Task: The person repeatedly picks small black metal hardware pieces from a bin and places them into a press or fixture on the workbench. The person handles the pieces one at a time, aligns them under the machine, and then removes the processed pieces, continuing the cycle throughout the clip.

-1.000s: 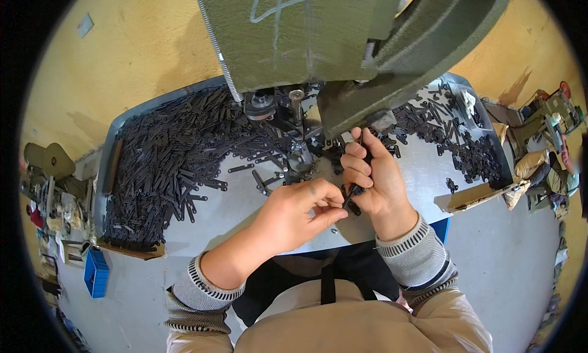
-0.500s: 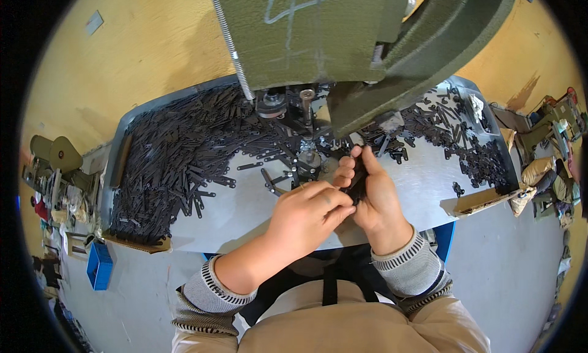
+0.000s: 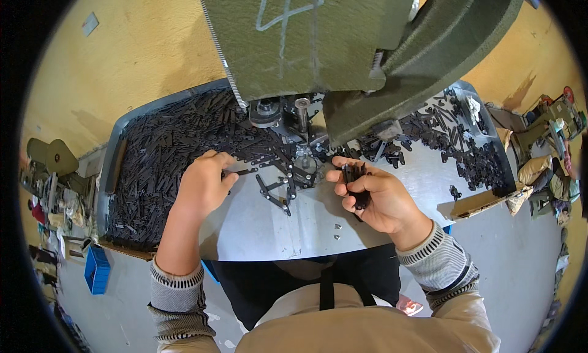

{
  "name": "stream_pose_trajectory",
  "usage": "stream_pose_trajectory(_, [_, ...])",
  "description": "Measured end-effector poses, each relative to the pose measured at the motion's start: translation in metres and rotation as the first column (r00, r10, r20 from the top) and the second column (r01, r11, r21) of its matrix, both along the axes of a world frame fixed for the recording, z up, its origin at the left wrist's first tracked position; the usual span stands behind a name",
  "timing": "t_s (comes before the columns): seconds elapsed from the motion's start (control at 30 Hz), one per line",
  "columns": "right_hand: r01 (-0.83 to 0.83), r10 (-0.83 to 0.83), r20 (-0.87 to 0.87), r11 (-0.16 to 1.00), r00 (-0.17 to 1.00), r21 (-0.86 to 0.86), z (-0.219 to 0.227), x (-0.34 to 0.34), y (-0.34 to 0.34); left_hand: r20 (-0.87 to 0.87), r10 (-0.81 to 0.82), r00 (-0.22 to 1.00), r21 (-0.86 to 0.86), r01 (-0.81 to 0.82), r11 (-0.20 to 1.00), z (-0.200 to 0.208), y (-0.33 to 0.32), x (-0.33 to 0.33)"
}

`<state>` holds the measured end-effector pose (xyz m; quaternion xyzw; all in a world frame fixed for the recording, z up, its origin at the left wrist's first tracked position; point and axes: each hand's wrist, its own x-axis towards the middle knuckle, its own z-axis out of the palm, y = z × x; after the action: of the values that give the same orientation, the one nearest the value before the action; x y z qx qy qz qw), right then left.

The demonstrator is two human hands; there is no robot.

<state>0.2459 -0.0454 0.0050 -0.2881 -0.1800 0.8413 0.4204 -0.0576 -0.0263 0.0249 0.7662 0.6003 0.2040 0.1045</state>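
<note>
My right hand (image 3: 383,197) is closed around a small bundle of black flat metal strips (image 3: 358,184), over the grey metal worktable (image 3: 257,230). At the right edge of the large heap of black strips (image 3: 159,163) is my left hand (image 3: 205,181), thumb and fingers apart, its fingertips partly hidden. Beside its thumb lies a single strip (image 3: 247,171). Between the hands, several joined black strips (image 3: 275,194) lie near the machine's round base (image 3: 304,163), below a vertical metal punch rod (image 3: 302,111).
The green machine head (image 3: 294,41) overhangs the table's far middle. Smaller black parts (image 3: 478,163) are spread at the right, near a cardboard edge (image 3: 484,203). Two small silver pieces (image 3: 337,227) lie near the front. A blue crate (image 3: 97,270) stands on the floor at left.
My left hand has left the bundle and moved left to the heap's edge. The right hand keeps the strips and has turned, showing more of them. The view has shifted slightly.
</note>
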Motion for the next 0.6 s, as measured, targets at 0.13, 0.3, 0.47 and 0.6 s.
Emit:
stream_pose_trajectory(0.13, [-0.024,0.015,0.158,0.998,0.987,0.050,0.010,0.002,0.005,0.007,-0.012,1.000,-0.143,0.013,0.990,-0.014,0.015,-0.011])
stream_pose_trajectory(0.3, [-0.117,0.065,0.365,0.986,0.929,0.121,0.013,-0.001,0.022,0.115,0.016,0.993,-0.349,0.025,0.937,-0.017,0.030,-0.013])
stream_pose_trajectory(0.47, [-0.111,-0.053,0.456,0.939,0.888,0.325,0.012,-0.009,0.035,0.043,-0.042,0.998,-0.399,0.056,0.915,-0.012,0.034,-0.010])
stream_pose_trajectory(0.6, [-0.025,-0.149,0.426,0.926,0.892,0.376,0.007,-0.013,0.046,0.069,-0.046,0.997,-0.321,0.066,0.945,-0.008,0.025,-0.005])
